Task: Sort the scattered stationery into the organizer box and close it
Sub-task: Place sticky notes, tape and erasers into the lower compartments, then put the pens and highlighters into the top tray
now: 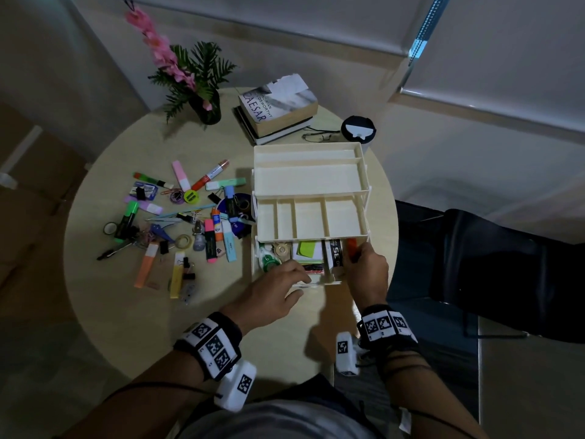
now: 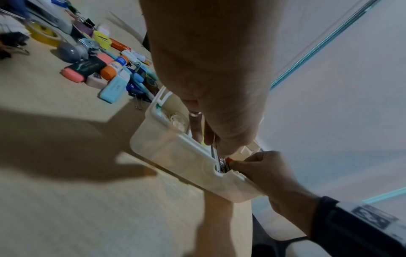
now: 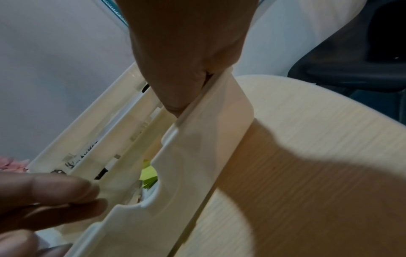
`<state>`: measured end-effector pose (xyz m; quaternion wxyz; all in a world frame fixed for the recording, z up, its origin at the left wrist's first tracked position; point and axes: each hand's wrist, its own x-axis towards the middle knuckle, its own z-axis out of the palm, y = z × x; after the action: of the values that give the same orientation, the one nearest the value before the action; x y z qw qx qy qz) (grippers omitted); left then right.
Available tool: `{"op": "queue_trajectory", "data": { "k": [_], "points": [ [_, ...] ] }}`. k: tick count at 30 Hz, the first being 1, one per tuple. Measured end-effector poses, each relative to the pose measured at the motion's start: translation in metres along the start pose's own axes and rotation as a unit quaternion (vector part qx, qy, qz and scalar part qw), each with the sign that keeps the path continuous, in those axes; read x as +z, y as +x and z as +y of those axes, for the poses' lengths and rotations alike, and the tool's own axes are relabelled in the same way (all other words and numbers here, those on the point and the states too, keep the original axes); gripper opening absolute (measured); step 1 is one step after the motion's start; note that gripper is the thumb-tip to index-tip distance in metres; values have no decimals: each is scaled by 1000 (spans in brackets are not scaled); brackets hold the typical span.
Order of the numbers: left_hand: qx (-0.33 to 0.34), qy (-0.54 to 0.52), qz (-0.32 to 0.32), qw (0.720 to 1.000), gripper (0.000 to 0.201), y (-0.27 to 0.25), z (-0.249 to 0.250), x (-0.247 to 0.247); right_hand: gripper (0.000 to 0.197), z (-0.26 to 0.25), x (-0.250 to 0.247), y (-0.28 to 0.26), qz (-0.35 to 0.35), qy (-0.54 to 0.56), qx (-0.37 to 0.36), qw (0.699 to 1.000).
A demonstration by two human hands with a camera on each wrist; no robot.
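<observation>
Cream plastic organizer box (image 1: pixel 311 182) stood open on the round pale wooden table (image 1: pixel 126 296), its tiered trays fanned back so the bottom compartment lay exposed at the near end. That compartment already held a green-and-white tape dispenser (image 1: pixel 268 258), a clear tape roll (image 1: pixel 282 250), lime-green sticky notes (image 1: pixel 308 248) and a black-and-white labelled pack (image 1: pixel 335 252).

At the box's near right corner, the right hand (image 1: pixel 367 274) had its fingers curled round an orange marker (image 1: pixel 352 248), pinching it where it stood inside the bottom compartment beside the labelled pack. The left hand (image 1: pixel 272 296) reached over the box's near front rim with its fingers extended and relaxed into the compartment, gripping nothing that could be made out; a ring (image 2: pixel 195 113) showed on one finger.

Left of the box, well apart from it, the scattered stationery (image 1: pixel 177 217) lay spread on the table: highlighters, binder clips, tape rolls, a stapler and pens.

Beyond the box's far end sat a stack of books (image 1: pixel 278 109), a pair of glasses (image 1: pixel 319 136), a black round container (image 1: pixel 358 128) and a vase of pink flowers (image 1: pixel 202 103).
</observation>
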<state>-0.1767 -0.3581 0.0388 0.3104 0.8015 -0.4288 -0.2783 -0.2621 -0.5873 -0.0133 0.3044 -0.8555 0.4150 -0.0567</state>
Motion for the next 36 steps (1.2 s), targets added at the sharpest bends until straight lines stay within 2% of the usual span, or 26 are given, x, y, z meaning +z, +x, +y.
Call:
{"op": "queue_trajectory", "data": {
  "k": [5,8,10,16,18,20,23,27,32,36],
  "points": [
    [6,-11,21,1000,22,-12,-9,-11,30,-1,0,3,16,-3,5,1000],
    [7,-8,22,1000,24,-25,-17,-18,21,-1,-1,-5,24,-60,-3,998],
    [7,-8,25,1000,25,-36,-23,-23,22,-7,-1,-10,31,-100,-5,994],
    [-11,-5,23,1000,23,-65,-47,-42,8,-28,-9,-15,28,-101,7,994],
    [-10,-7,41,999,22,-73,-59,-54,7,-47,-14,-23,32,-106,-16,994],
    [-17,2,61,998,20,-81,-74,-66,11,-73,-15,-35,34,-103,-74,991],
    [-59,16,100,993,20,-95,-106,-87,18,-124,-11,-47,20,-72,-166,983],
    [-139,63,164,975,23,-116,-159,-116,21,-202,7,-43,-27,-59,-284,956],
    [-236,64,213,946,28,-145,-214,-155,12,-278,64,-20,-108,-76,-324,937],
    [-308,60,228,922,35,-167,-248,-175,9,-317,117,-18,-153,-144,-347,914]
  ]
}}
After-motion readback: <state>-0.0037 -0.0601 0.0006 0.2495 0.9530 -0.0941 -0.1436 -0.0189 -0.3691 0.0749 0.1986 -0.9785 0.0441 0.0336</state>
